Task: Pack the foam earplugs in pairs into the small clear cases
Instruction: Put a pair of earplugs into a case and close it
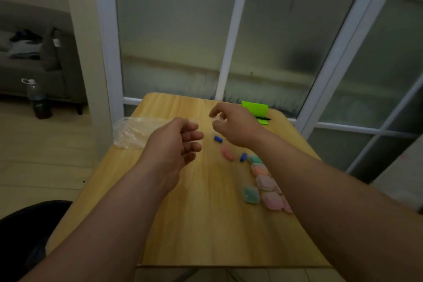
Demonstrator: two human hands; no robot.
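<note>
My right hand [231,125] hovers over the far middle of the wooden table [201,224] and pinches a small clear case [218,119] between thumb and fingers. My left hand [180,142] floats just left of it, fingers loosely curled, holding nothing. Two blue earplugs lie on the table: one [218,139] below my right hand, the other [243,157] nearer my right wrist. A pair of pink earplugs [227,153] lies between them. A row of several packed cases [265,182] with pink, orange and teal plugs runs along my right forearm.
A crumpled clear plastic bag [132,131] lies at the table's left far corner. A green pad with a black pen [257,111] sits at the far edge by the frosted glass door. A bottle [39,99] stands on the floor at left.
</note>
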